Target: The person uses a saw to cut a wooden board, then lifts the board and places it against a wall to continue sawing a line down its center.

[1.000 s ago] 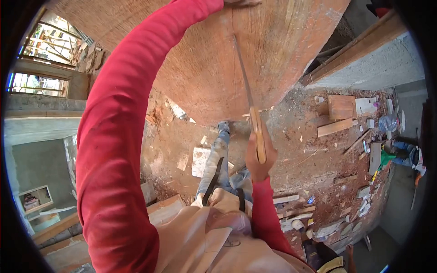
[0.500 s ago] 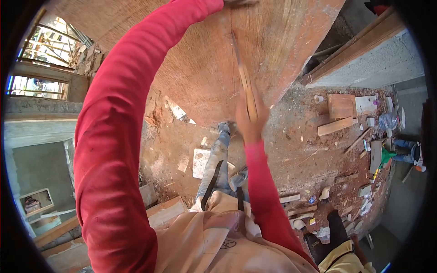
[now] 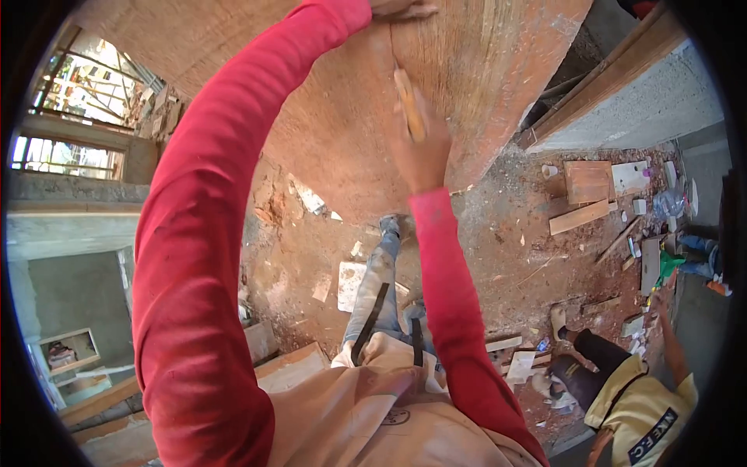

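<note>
A large reddish-brown plywood sheet (image 3: 334, 117) spans the top of the view, with a thin cut line running along it. My right hand (image 3: 426, 152) is wrapped round the wooden handle of a handsaw (image 3: 410, 101), which is seen nearly edge-on at the near end of that line. Most of the blade is hidden, apparently down in the sheet. At the top edge my left hand (image 3: 401, 9) lies on the plywood, fingers stretched out and partly cropped by the frame.
Below the sheet the dirt floor holds scattered wood scraps, boards (image 3: 580, 217) and a white slab (image 3: 352, 286). A co-worker in a yellow shirt (image 3: 646, 412) bends at the lower right. A concrete wall (image 3: 638, 101) with a timber edge stands to the right; another person's legs (image 3: 700, 255) show beyond.
My right hand has pushed the handsaw forward, up the picture, and the blade that showed before is now mostly hidden. The yellow-shirted co-worker has come further into view.
</note>
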Motion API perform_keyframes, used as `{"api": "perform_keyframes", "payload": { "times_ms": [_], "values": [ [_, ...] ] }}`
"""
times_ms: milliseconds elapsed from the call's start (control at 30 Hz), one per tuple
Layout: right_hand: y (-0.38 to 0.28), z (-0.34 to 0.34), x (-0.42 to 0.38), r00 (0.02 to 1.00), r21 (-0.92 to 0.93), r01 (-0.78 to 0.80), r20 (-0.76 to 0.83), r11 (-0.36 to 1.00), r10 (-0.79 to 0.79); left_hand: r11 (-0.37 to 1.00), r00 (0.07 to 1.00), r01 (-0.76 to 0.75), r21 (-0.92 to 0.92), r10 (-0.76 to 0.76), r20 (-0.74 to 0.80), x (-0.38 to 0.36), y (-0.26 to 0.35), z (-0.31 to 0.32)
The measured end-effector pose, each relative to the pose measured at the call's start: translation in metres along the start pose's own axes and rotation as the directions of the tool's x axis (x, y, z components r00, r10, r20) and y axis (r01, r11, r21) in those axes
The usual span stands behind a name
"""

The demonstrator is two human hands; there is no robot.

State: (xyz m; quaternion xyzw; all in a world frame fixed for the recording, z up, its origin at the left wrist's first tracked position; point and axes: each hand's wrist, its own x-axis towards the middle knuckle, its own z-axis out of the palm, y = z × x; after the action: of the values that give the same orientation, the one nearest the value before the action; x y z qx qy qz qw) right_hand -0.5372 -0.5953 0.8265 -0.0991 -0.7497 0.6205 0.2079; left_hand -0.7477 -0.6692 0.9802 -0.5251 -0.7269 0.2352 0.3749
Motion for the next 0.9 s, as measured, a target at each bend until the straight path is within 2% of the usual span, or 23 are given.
{"api": "perform_keyframes", "payload": {
  "times_ms": [33,67,133,233,300,333,400,467,533,633,667,733,767,833,900],
  "values": [
    [0.012,-0.011,-0.019,0.997,-0.044,0.073,-0.013,0.996,-0.074,1.0,0.997,-0.007,0.024,0.009,-0.071,0.001,0.001,0.001],
    [0.02,-0.026,-0.048,0.991,-0.095,0.132,-0.013,0.987,-0.134,1.0,0.998,-0.004,0.005,0.004,-0.068,0.001,0.007,0.0],
    [0.017,-0.064,-0.117,0.989,-0.084,0.139,-0.042,0.987,-0.143,0.999,0.999,0.043,0.026,-0.043,0.005,0.001,0.004,-0.003],
    [0.032,-0.067,-0.128,0.975,-0.061,0.206,-0.068,0.977,-0.21,0.997,0.994,0.067,-0.045,-0.063,0.094,0.002,0.007,-0.002],
    [0.052,-0.023,-0.059,0.96,-0.074,0.269,-0.064,0.96,-0.274,0.999,0.998,0.037,-0.017,-0.036,0.047,0.0,0.005,0.001],
    [0.039,-0.01,-0.039,0.959,-0.066,0.268,-0.077,0.961,-0.273,1.0,1.0,-0.004,-0.002,0.004,0.011,-0.001,0.004,0.003],
    [0.0,0.001,-0.01,0.995,-0.06,0.086,-0.04,0.995,-0.088,0.999,0.999,-0.025,0.026,0.026,-0.027,-0.001,-0.001,0.004],
    [0.03,-0.029,-0.066,0.958,-0.106,0.269,-0.076,0.957,-0.277,1.0,0.998,-0.011,0.025,0.012,-0.069,0.0,0.003,0.005],
    [0.026,-0.068,-0.133,0.97,-0.061,0.223,-0.087,0.973,-0.228,0.999,0.999,0.035,0.003,-0.035,0.013,0.0,0.004,-0.003],
    [0.036,-0.056,-0.122,0.98,-0.038,0.187,-0.062,0.982,-0.189,0.999,0.997,0.033,-0.002,-0.033,0.071,0.001,0.006,-0.003],
    [0.044,-0.033,-0.09,0.997,-0.074,0.052,-0.046,0.996,-0.055,0.999,0.997,0.032,0.0,-0.032,0.067,0.001,0.009,-0.005],
    [0.031,0.004,-0.022,0.974,-0.087,0.196,-0.102,0.977,-0.204,0.998,0.99,0.059,-0.037,-0.054,0.134,-0.001,0.01,-0.001],
    [0.028,0.011,-0.015,0.969,-0.073,0.207,-0.122,0.976,-0.215,0.999,0.991,0.042,-0.018,-0.039,0.125,-0.001,0.004,0.002],
    [0.03,0.015,-0.014,0.941,-0.103,0.277,-0.174,0.955,-0.291,1.0,1.0,0.003,-0.019,-0.003,-0.026,-0.004,0.005,0.005],
    [0.035,0.003,-0.007,0.936,-0.057,0.302,-0.171,0.952,-0.307,1.0,1.0,0.004,-0.001,-0.004,-0.016,-0.011,0.005,-0.003]
  ]
}}
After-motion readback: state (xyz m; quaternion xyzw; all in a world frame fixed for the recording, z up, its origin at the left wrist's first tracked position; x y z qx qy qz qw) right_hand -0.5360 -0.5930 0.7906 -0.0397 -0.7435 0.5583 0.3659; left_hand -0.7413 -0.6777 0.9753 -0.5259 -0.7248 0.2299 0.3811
